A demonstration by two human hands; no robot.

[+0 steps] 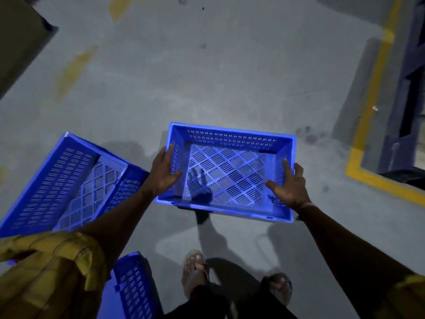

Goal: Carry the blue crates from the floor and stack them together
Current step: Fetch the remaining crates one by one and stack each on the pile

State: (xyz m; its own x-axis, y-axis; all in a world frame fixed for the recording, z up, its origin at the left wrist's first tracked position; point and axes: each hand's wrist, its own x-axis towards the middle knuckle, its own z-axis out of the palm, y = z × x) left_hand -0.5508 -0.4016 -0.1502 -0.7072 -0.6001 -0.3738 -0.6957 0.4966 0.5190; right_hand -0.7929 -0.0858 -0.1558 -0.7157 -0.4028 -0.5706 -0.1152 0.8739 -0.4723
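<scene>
Nearest, a blue crate's corner (pixel 135 286) is showing beside the person's feet. Both hands are holding an empty perforated crate (pixel 226 171) above the floor (pixel 207 77): the left hand (pixel 164 172) is pinching its left rim, the right hand (pixel 288 186) is pressing its right wall, fingers spread. It is looking light, stiff and best held by its rims. Left, another empty crate (pixel 69 185) is lying tilted.

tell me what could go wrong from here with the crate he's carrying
The carried crate is held only at its side walls by the left hand and right hand, whose fingers look fairly straight, so it could slip. The tilted crate and another crate lie close to the sandalled feet, a likely trip hazard in dim light.
</scene>
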